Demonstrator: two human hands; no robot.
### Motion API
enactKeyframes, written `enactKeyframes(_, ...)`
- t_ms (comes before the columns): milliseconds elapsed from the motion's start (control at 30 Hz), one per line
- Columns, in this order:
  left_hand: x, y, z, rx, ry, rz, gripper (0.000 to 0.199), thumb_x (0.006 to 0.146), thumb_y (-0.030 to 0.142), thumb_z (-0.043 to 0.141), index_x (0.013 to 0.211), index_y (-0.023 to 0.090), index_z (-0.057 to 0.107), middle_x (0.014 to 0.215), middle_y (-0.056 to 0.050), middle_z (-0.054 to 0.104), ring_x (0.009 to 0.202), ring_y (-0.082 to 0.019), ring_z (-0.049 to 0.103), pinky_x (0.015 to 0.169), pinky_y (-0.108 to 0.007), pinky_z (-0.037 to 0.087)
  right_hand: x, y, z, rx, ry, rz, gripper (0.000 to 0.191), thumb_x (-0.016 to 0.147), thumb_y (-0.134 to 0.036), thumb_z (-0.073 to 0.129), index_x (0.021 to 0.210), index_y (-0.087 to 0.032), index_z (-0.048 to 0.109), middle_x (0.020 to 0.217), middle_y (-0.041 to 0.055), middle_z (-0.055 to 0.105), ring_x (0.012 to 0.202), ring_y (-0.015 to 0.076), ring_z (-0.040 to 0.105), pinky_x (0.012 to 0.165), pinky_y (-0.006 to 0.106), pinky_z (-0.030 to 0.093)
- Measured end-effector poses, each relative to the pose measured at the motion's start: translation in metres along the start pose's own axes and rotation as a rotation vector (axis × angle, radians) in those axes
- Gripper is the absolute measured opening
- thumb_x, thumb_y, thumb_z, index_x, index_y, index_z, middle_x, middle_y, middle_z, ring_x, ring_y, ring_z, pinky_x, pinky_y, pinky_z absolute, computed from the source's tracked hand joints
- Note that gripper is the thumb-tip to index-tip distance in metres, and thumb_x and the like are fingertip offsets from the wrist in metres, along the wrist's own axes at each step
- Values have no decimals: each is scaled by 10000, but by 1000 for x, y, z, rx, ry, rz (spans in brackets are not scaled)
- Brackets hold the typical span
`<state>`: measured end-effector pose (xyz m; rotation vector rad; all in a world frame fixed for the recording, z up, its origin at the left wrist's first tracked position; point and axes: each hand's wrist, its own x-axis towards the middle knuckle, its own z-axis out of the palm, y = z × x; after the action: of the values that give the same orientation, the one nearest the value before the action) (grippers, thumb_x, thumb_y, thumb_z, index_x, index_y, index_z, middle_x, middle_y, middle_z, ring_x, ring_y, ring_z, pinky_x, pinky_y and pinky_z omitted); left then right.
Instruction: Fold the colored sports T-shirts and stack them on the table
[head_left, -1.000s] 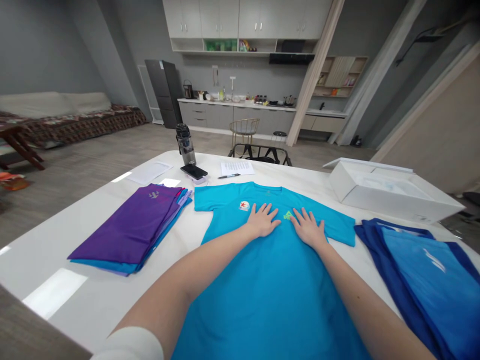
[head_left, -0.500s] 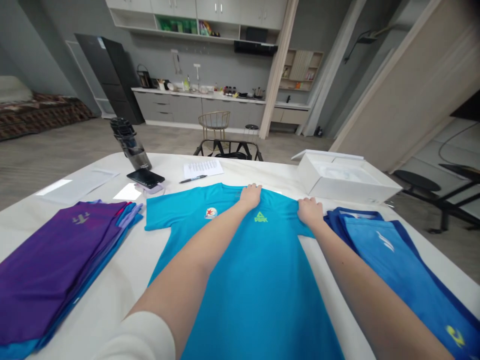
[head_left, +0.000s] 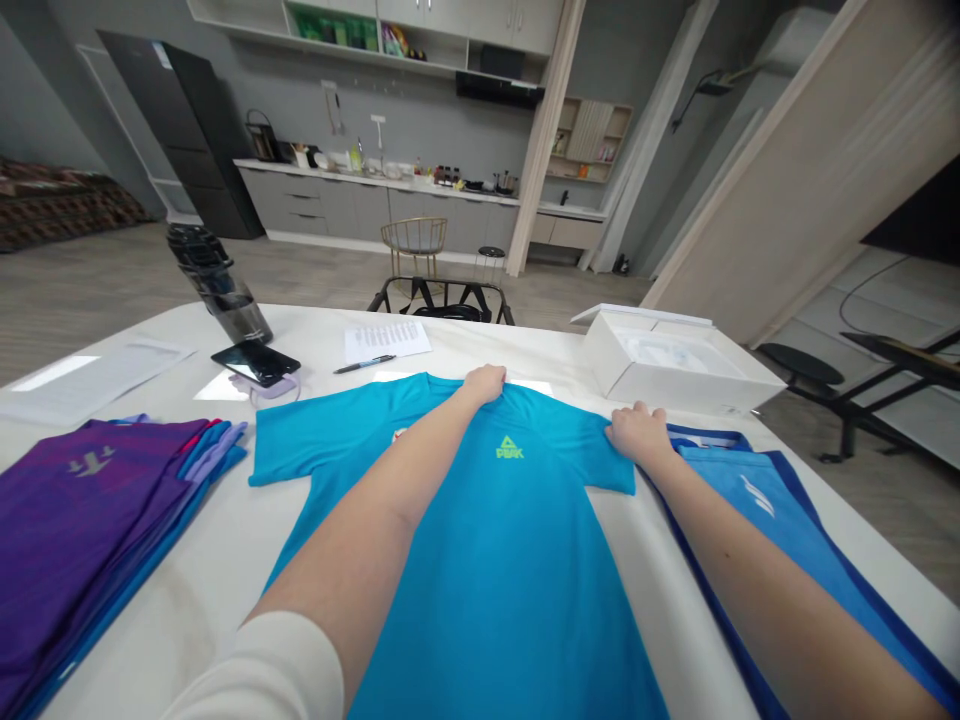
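Collar (head_left: 442, 382) sits pinched in my left fingers (head_left: 490, 374), sleeve (head_left: 609, 466) in my right fingers (head_left: 624, 420); I should tension both evenly, shirt (head_left: 502, 570) flat.

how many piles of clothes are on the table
2: the purple pile left of the turquoise shirt, and the blue pile on its right, partly hidden by the right forearm. Any outside the frame can't be seen.

With both arms stretched forward and angled inward, the left forearm (head_left: 367, 530) ends in a left hand (head_left: 486, 383) curled fist-like, the right forearm (head_left: 765, 570) in a right hand (head_left: 639, 434) with bent fingers, knuckles up.
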<state>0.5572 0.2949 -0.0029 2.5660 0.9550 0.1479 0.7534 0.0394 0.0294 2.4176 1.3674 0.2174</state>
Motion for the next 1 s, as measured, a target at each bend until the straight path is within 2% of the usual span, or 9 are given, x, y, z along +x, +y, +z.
enactKeyframes(133,-15,-4,-1,-170,93,-33,233,920,226,507,1058,194,692,1139,-161,701,1071,-304,669,941,-433,510,-12,12,-40,387,-33,3,314,966,-336,410,1040,-151,654,911,133,697,912,283,613,834,437,428)
enactKeyframes(267,-27,-7,-11,-419,192,-63,177,904,195,526,978,173,685,1051,-138,725,1033,-263,674,957,-394,509,-44,4,-111,1037,-77,-165,325,910,-502,512,871,-195,611,735,18,611,709,177,579,690,299,452)
enactKeyframes(400,-37,-5,-37,-691,241,-82,223,935,176,462,1077,137,629,1065,-129,734,944,-186,700,850,-300,553,-80,-56,-187,1445,-323,-287,381,828,-561,702,861,-199,589,707,-12,567,645,140,585,643,271,483)
enactKeyframes(500,-58,-12,-54,-980,252,-103,301,974,222,456,1251,140,539,1194,-143,709,1012,-164,702,858,-274,558,-87,-116,-214,1533,-498,-463,445,836,-607,715,979,-198,611,754,21,640,656,153,629,554,242,457)
enactKeyframes(600,-97,-33,-59,-1386,90,-254,432,992,407,477,1350,166,478,1308,-166,657,1089,-211,686,881,-321,565,-68,-160,-201,1361,-438,-531,402,914,-560,636,1064,-188,658,926,71,712,629,136,613,508,233,429)
enactKeyframes(700,-142,-59,-54,-1464,-171,-348,623,954,614,458,1405,184,452,1398,-174,600,1130,-251,668,873,-345,570,-30,-185,-156,1034,-102,-365,231,934,-307,578,1061,-157,699,945,89,704,719,165,615,637,263,480)
enactKeyframes(800,-179,-75,-48,-1167,-162,-349,725,877,564,618,1456,179,411,1391,-170,604,1156,-264,651,882,-336,550,7,-197,-108,709,129,-246,518,868,-110,513,1370,-201,598,1333,145,591,1182,282,562,962,391,479)
enactKeyframes(900,-206,-77,-42,-625,-53,-292,702,826,484,695,1408,159,472,1283,-157,665,1149,-302,640,937,-385,504,32,-205,-79,572,87,-186,609,894,-130,449,1469,-318,517,1550,112,403,1393,351,380,1035,568,433)
enactKeyframes(1000,-225,-71,-35,-142,31,-257,558,863,548,629,1254,151,595,1298,-189,642,1229,-373,575,1019,-486,429,48,-212,-65,558,25,-156,524,926,-168,414,1396,-322,588,1580,99,359,1446,344,312,1051,624,407)
